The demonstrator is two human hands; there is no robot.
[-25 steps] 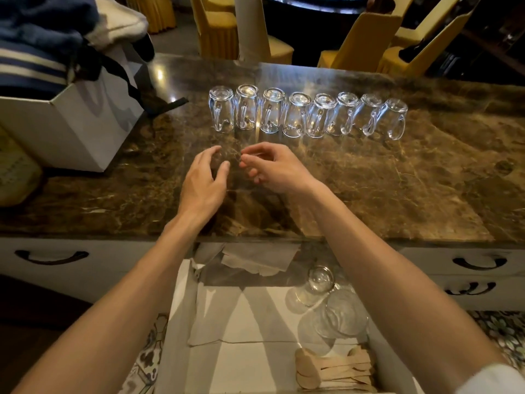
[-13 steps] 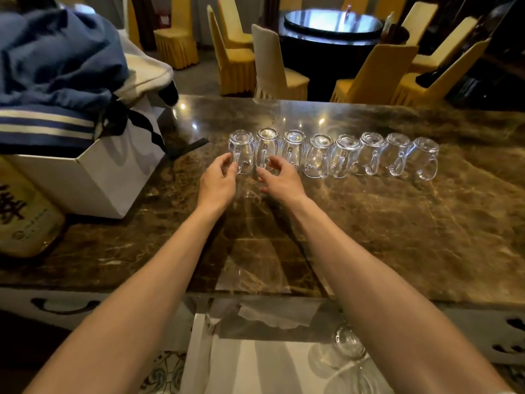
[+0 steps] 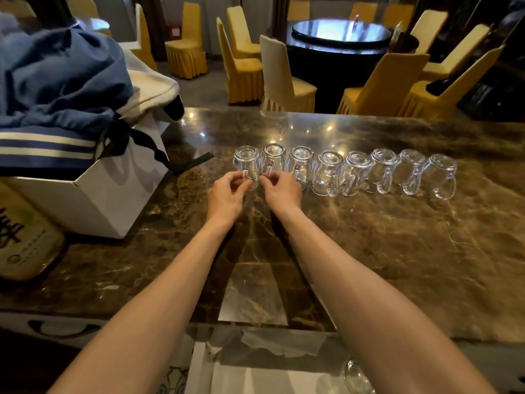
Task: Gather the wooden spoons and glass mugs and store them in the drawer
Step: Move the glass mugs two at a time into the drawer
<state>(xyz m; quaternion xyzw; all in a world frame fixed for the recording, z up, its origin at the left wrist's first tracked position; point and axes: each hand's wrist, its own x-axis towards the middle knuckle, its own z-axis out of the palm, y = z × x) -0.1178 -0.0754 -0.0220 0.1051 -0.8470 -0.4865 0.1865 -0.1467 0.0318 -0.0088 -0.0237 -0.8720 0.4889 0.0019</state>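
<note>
Reached forward since a second ago: from hovering over the bare middle of the counter [image 3: 369,251] to the left end of the row of mugs [image 3: 355,172]. Now pinching the handle of the leftmost mug [image 3: 246,162] with the left hand [image 3: 227,194], fingers curled narrow around it. Pinching the handle of the second mug [image 3: 273,157] with the right hand [image 3: 281,191] in the same way. Not lifted yet, as far as can be told: both bottom-up on the stone, close against their neighbours. Eight mugs in the row, all upside down, handles toward the near side.

Probably the start of a two-at-a-time pickup, leaving six on the counter afterwards. Open drawer [image 3: 255,376] directly below the near edge, paper-lined, with at least one stored mug [image 3: 355,376] lying at its right. No wooden spoons in view now; seen at the near end of the drawer a second ago, since cut off by the raised view.

Dark brown veined marble, polished, catching ceiling lights. At far left a white box [image 3: 93,200] stuffed with blue striped cloth [image 3: 62,81], black ribbon trailing onto the stone. Nearer left, a tan container [image 3: 25,245] with dark lettering. Beyond the counter, a dining room: yellow chairs [image 3: 244,69] around a round dark table [image 3: 341,31].
</note>
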